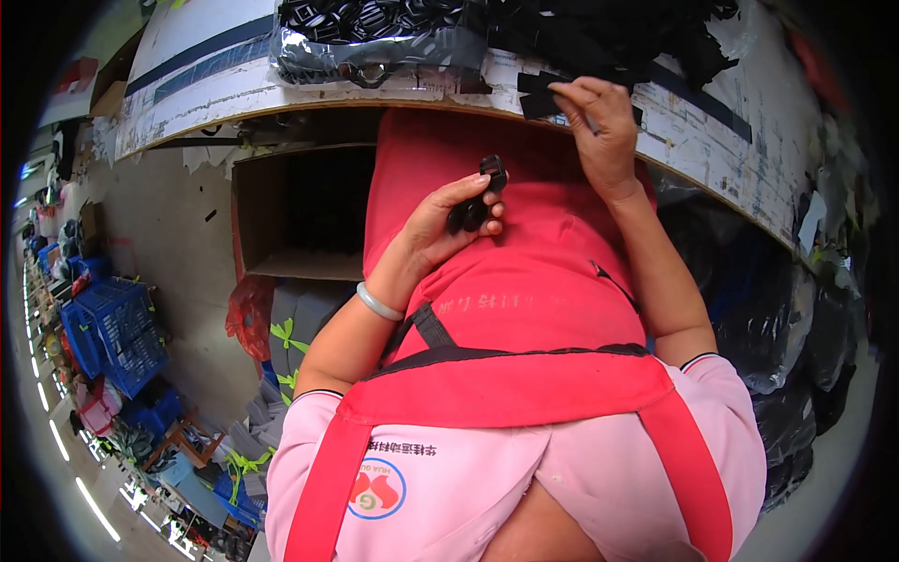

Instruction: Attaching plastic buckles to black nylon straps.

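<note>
My left hand [448, 220] is closed around several small black plastic buckles [491, 170], one of which stands up past the thumb. It is above my lap, over the red apron [501, 258]. At the table's front edge, my right hand [604, 126] pinches a short black webbing strip [537, 96] between thumb and fingertips. Behind that hand a heap of black strips [618, 42] is piled on the table. A clear plastic bag full of black buckles [379, 42] lies to its left.
The worn white table [211, 98] spans the far side. Below it stands an open cardboard box [304, 267], with a red plastic bag [249, 318] beside it. Dark plastic-wrapped bundles [763, 323] sit at the right. Blue crates [117, 332] are on the floor at the left.
</note>
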Motion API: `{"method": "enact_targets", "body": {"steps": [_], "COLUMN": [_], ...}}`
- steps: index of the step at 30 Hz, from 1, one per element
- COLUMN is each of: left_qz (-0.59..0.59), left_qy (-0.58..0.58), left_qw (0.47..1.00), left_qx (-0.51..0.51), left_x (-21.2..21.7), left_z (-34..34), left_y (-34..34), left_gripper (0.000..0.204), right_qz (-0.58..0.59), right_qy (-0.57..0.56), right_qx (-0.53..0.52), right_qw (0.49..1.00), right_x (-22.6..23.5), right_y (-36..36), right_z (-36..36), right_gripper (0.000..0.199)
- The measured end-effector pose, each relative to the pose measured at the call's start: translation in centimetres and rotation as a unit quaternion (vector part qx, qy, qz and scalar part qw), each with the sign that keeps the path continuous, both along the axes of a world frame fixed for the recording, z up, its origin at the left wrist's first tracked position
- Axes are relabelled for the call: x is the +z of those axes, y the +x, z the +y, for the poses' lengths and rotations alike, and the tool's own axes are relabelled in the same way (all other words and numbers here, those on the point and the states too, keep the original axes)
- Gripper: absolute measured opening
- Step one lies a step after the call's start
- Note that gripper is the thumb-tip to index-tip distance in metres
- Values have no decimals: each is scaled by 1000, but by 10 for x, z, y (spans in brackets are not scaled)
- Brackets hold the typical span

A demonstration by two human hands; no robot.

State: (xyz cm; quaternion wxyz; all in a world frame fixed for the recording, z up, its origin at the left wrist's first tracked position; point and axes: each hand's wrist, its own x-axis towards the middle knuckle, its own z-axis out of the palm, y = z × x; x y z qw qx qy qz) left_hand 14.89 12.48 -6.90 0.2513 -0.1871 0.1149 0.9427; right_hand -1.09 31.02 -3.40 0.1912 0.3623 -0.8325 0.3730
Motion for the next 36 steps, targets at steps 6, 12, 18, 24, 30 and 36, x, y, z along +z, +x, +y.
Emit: {"method": "enact_targets", "body": {"steps": [6, 12, 18, 24, 30, 36], "left_qz": [26, 53, 131, 153, 124, 149], "left_qy": [-175, -393, -517, -581, -533, -583], "left_qw": [984, 916, 834, 788, 825, 785], "left_qx": [0, 59, 142, 138, 139, 149], "left_x": [7, 17, 22, 13, 17, 11], "left_z": [-1, 10, 11, 16, 12, 16], "left_y": [-2, -7, -9, -7, -8, -7], "left_gripper": [17, 16, 18, 17, 16, 13], "right_qz": [108, -555, -678, -749, -694, -749], "right_qy": [-131, -129, -79, -189, -191, -207], "right_qx": [71, 111, 74, 70, 73, 81], "right_qw": [983, 814, 727, 631, 690, 625], "right_x": [63, 44, 25, 27, 14, 22], "right_y": [3, 58, 64, 67, 72, 68], "right_z": [-12, -18, -12, -16, -20, -18], "right_gripper": [22, 12, 16, 16, 16, 16]}}
